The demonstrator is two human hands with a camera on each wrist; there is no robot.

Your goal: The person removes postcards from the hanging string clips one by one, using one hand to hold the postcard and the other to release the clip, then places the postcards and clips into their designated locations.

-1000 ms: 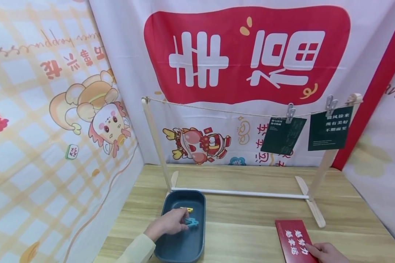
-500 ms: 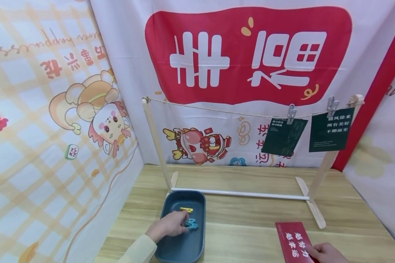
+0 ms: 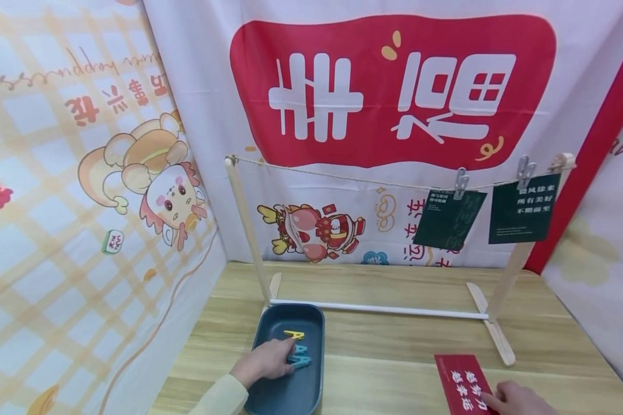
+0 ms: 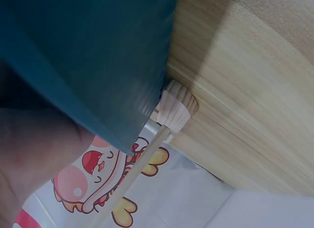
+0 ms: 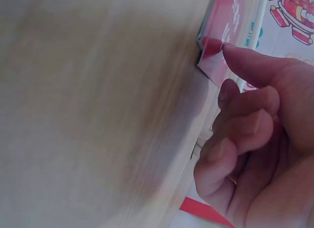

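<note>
My left hand [image 3: 269, 360] reaches into a dark blue tray [image 3: 285, 395], fingertips right at two teal clips [image 3: 300, 361]. A yellow clip [image 3: 293, 334] lies just beyond them. In the left wrist view, the tray's wall [image 4: 113, 56] hides the fingertips, so I cannot tell whether they grip a clip. At the lower right, my right hand [image 3: 519, 399] pinches the near corner of a red card [image 3: 459, 383] with white lettering. The right wrist view shows the thumb on the card's edge, its corner lifted, and the other fingers curled.
A wooden frame [image 3: 249, 230] with a cord [image 3: 332, 174] across its top stands behind the tray. From the cord hang two dark green cards [image 3: 521, 222], each under a grey clip [image 3: 462, 183]. Printed cloth [image 3: 197, 63] lines the back and sides of the wooden table [image 3: 379, 369].
My left hand has shifted slightly left and down in the tray, showing more of the yellow and teal clips. The right hand has stayed at the red card's corner, lowering slightly in view.
</note>
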